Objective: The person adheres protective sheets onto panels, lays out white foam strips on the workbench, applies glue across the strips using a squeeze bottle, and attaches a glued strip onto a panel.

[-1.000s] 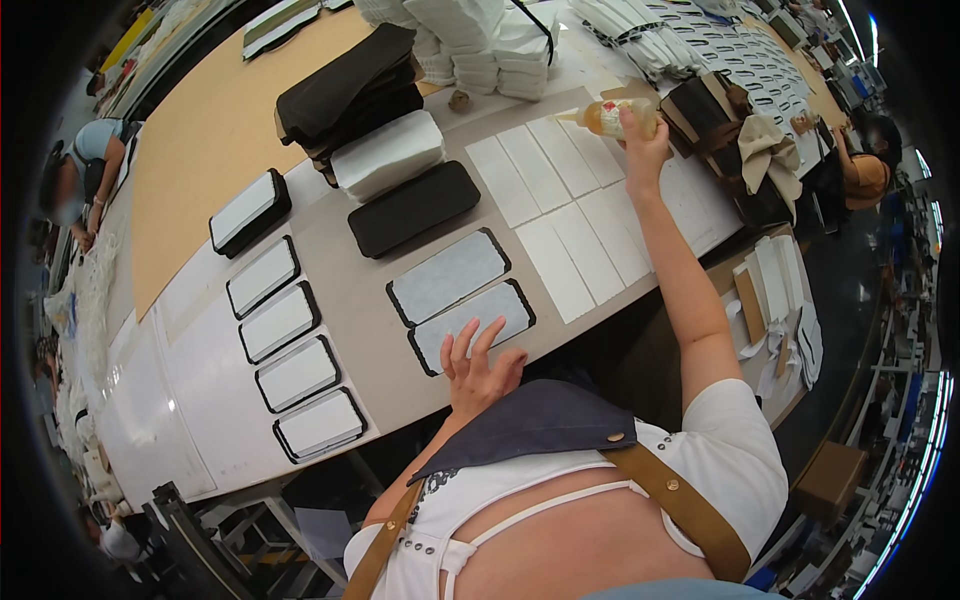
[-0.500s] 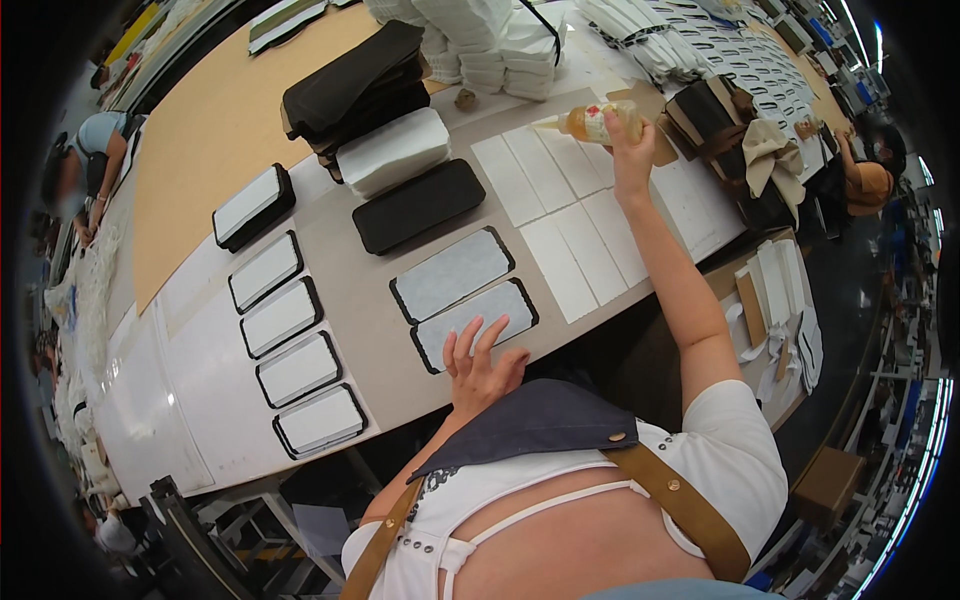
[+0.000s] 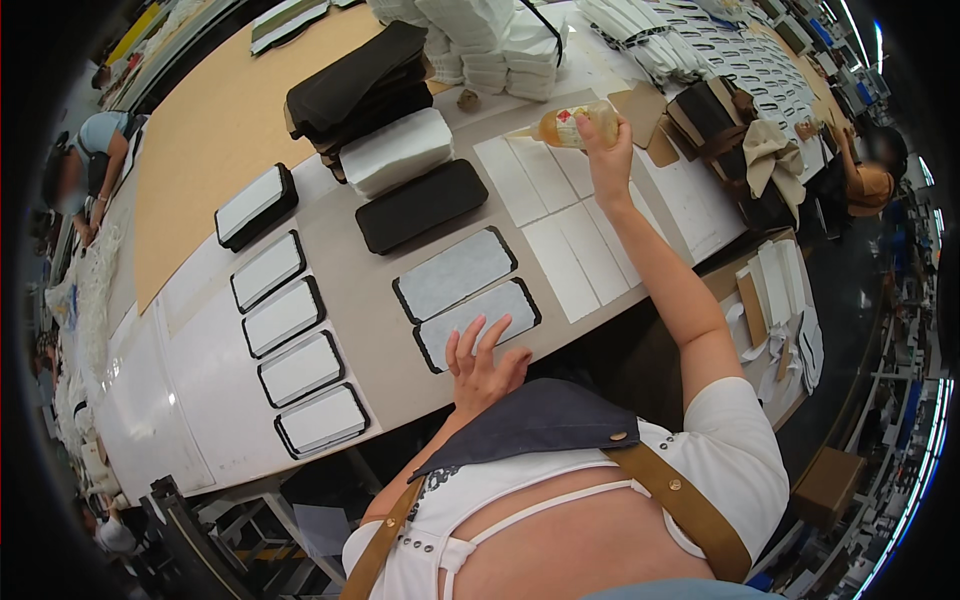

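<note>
My right hand (image 3: 608, 160) grips a clear squeeze bottle (image 3: 562, 128) of amber liquid, tipped on its side with its nozzle pointing left. The bottle hangs over the far row of white rectangular cards (image 3: 560, 250) laid edge to edge on the table. My left hand (image 3: 487, 370) has its fingers spread and holds nothing. Its fingertips are at the nearer pale grey panel (image 3: 515, 298), which has black edging; whether they press on it I cannot tell. Just beyond lies a matching panel (image 3: 455, 275).
Beyond the panels are a black padded stack (image 3: 420, 207), a white stack (image 3: 397, 155) and dark folded material (image 3: 365, 80). Several black-edged white pieces (image 3: 300, 370) line the left. Brown and black pieces (image 3: 705, 120) lie right of the bottle. Two other people (image 3: 100, 150) work farther off.
My right hand has moved the bottle slightly left, over the far row of white cards. My left hand stays in the same place.
</note>
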Action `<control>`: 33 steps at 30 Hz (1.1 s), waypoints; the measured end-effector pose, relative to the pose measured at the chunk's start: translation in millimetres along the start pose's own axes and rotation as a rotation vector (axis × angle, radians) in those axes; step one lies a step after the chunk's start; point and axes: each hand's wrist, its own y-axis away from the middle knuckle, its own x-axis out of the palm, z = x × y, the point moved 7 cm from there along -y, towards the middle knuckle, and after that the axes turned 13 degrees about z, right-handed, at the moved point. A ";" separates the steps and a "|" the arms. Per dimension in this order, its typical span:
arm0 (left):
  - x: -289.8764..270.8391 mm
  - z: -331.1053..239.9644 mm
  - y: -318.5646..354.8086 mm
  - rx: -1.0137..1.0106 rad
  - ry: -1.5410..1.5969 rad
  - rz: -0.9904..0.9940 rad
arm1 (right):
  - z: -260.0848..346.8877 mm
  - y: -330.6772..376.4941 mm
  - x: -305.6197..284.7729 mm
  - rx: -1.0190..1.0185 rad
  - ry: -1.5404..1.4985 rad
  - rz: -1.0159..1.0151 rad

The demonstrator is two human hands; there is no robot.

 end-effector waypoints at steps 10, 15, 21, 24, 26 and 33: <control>1.0 2.1 1.8 -0.002 -0.006 -0.002 | 11.5 9.6 31.2 0.037 -0.031 0.047; 0.4 0.8 2.7 0.005 -0.001 -0.013 | 12.9 10.6 42.2 0.047 -0.062 0.073; -1.0 1.2 5.2 0.009 0.008 -0.015 | 24.4 10.7 25.2 0.306 -0.914 0.180; -0.5 0.8 5.1 0.020 0.038 -0.004 | 27.3 15.0 -15.0 0.417 -1.261 0.090; 0.2 1.4 5.4 0.022 0.066 0.006 | 31.7 26.2 -42.5 0.447 -1.667 0.001; -18.1 16.7 -4.2 0.045 0.448 -0.055 | -0.2 54.4 -153.1 0.263 -1.743 -0.256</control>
